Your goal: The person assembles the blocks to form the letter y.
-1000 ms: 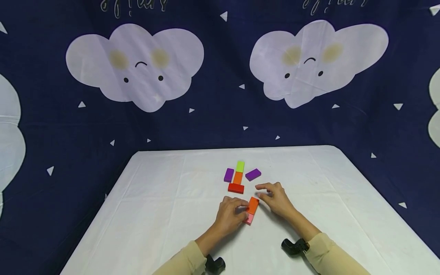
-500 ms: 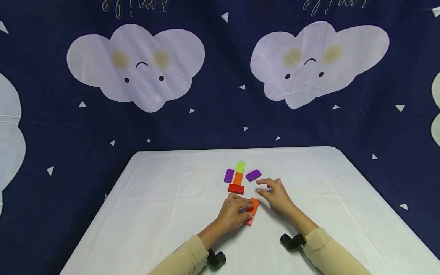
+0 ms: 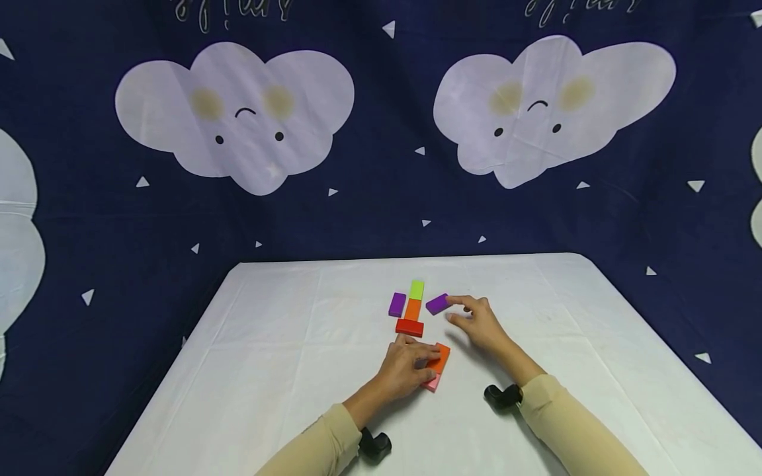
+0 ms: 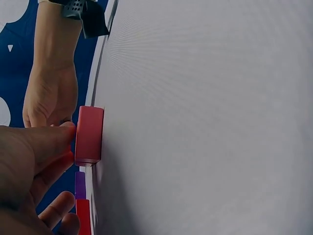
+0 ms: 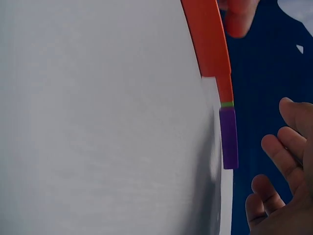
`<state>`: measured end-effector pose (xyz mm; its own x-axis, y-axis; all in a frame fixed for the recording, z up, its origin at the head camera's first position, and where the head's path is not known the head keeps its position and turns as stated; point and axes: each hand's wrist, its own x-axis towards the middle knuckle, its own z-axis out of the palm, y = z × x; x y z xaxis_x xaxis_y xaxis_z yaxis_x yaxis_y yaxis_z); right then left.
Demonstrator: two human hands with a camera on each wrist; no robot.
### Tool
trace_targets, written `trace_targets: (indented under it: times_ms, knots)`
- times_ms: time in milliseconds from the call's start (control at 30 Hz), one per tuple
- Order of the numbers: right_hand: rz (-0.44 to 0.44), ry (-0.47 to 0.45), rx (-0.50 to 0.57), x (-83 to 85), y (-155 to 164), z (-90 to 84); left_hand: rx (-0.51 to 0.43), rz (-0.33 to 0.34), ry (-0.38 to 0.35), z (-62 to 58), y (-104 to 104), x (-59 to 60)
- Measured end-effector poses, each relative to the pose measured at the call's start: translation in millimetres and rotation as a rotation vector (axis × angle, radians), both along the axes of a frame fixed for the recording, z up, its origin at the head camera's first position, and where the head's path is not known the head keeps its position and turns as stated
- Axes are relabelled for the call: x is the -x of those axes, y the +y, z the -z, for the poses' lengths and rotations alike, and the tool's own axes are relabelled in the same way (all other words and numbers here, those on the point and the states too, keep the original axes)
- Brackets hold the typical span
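Observation:
My left hand (image 3: 400, 369) reaches over an orange block (image 3: 442, 359) and a pink block (image 3: 432, 383) laid end to end. Its fingertips rest on top of them. In the left wrist view, the thumb and a finger touch the upper face of the pink block (image 4: 90, 134). My right hand (image 3: 483, 326) hovers, fingers spread, by the right-hand purple block (image 3: 437, 305), its index fingertip overlapping that block's end in the head view. A gap shows between the right fingers and the purple block (image 5: 229, 139) in the right wrist view.
Beyond my left hand a red block (image 3: 409, 328) lies crosswise. Behind it an orange block (image 3: 413, 309) and a lime-green block (image 3: 417, 289) form a line, with a second purple block (image 3: 397, 305) to their left. All lie on a white-covered table (image 3: 268, 370) before a dark blue cloth.
My right hand has moved forward to the right-hand purple block. The left hand has shifted slightly right, covering more of the near orange and pink blocks.

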<state>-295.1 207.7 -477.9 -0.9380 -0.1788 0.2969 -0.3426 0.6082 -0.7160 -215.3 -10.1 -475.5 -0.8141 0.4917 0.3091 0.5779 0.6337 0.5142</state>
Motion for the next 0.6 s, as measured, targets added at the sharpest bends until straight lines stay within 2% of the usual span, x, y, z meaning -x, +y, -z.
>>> trace_targets:
  times_ms: [267, 600]
  knots:
    - [-0.001, -0.047, -0.034, 15.4, 5, -0.6, 0.011, -0.01, -0.001, 1.0, 0, -0.2]
    - [-0.001, -0.122, -0.088, 35.5, 6, -4.0, 0.013, -0.024, -0.04, -0.6, 1, -0.8]
